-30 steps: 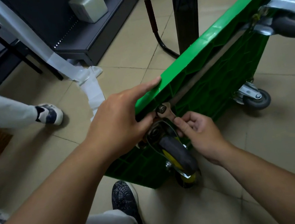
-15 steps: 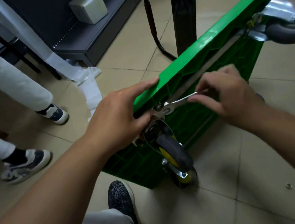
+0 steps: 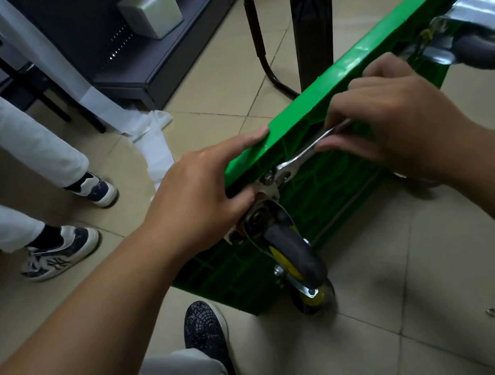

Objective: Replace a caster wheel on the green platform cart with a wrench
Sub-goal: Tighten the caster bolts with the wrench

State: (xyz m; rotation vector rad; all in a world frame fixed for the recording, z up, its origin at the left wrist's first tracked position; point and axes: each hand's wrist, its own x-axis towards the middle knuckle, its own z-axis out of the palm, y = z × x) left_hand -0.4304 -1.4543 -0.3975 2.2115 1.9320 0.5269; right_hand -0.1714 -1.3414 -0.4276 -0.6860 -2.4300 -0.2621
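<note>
We see the green platform cart point(image 3: 324, 207) tipped up on one long edge on the tiled floor point(image 3: 420, 289). Its ribbed underside faces us, and its long axis runs from low and near on the left to high and far on the right. The caster wheel point(image 3: 292, 245) at the near corner points down toward us, its yellow hub just above the floor.

The wrench point(image 3: 300, 157) lies almost parallel to the cart's upper edge. Its head sits on a bolt at the caster's mounting plate and its handle slants up to the right.

Of the two hands, the left hand point(image 3: 201, 191) clamps the cart's upper edge, fingers laid along the top and thumb tucked under by the plate. The right hand point(image 3: 399, 126) pinches the wrench handle between curled fingers and thumb. A small nut point(image 3: 491, 312) lies on the floor, well apart to the right.
</note>
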